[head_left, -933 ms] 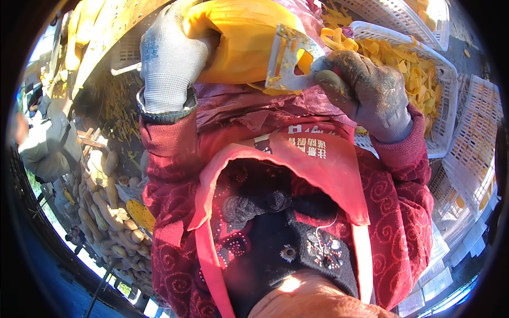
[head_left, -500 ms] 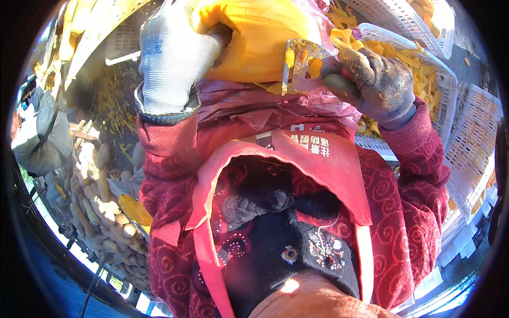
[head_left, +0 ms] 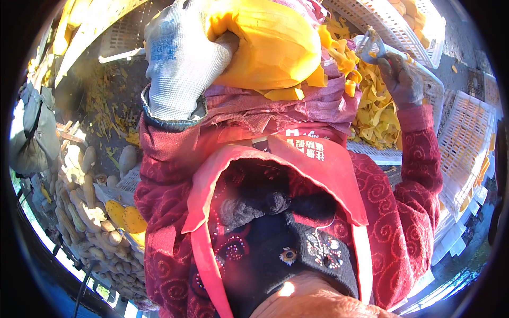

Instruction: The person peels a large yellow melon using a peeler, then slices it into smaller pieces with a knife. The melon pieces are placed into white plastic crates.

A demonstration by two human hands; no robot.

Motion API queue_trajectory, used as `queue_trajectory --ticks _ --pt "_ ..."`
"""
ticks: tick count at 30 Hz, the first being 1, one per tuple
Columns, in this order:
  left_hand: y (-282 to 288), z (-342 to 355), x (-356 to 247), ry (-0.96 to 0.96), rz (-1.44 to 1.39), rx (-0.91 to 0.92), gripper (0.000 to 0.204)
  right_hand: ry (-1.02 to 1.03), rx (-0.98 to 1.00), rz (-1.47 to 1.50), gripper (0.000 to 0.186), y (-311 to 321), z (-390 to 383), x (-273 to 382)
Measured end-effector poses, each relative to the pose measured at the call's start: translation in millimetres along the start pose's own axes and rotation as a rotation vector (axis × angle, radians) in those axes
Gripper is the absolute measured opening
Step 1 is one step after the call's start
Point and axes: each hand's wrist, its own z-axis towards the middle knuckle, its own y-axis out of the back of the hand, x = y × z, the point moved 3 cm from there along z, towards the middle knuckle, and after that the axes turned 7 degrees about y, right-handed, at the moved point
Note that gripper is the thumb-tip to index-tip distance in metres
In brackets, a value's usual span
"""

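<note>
Left hand (head_left: 180,58) grips peeled yellow gourd (head_left: 265,42) steady on lap — right hand (head_left: 397,79) clasps peeler (head_left: 371,45), lifted over crate (head_left: 419,79) of strips (head_left: 376,111).

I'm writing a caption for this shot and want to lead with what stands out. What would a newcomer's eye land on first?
First, the big peeled yellow-orange vegetable at top centre, gripped by the left hand in a pale knit glove. Next, to its right, the heap of yellow peel ribbons in a white crate, with the right hand in a dark glove raising a peeler above it.
</note>
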Motion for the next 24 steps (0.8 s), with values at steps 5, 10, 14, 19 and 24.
queue_trajectory --ticks 5,10,14,19,24 --pt "-2 -8 -13 -0.001 0.054 -0.025 0.040 0.024 0.026 0.501 0.028 23 51 85" --pt "-12 -6 -3 -0.008 0.053 0.038 0.049 0.156 0.187 0.469 0.031 29 111 107" --pt "-13 -7 9 0.035 -0.009 0.091 0.058 0.297 0.340 0.165 0.032 57 136 124" --pt "-8 -9 -1 -0.084 0.024 -0.054 0.042 0.271 0.307 0.087 0.026 61 117 127" --pt "-5 -6 -18 -0.113 0.039 -0.019 0.042 0.143 0.325 0.198 0.028 46 86 114"
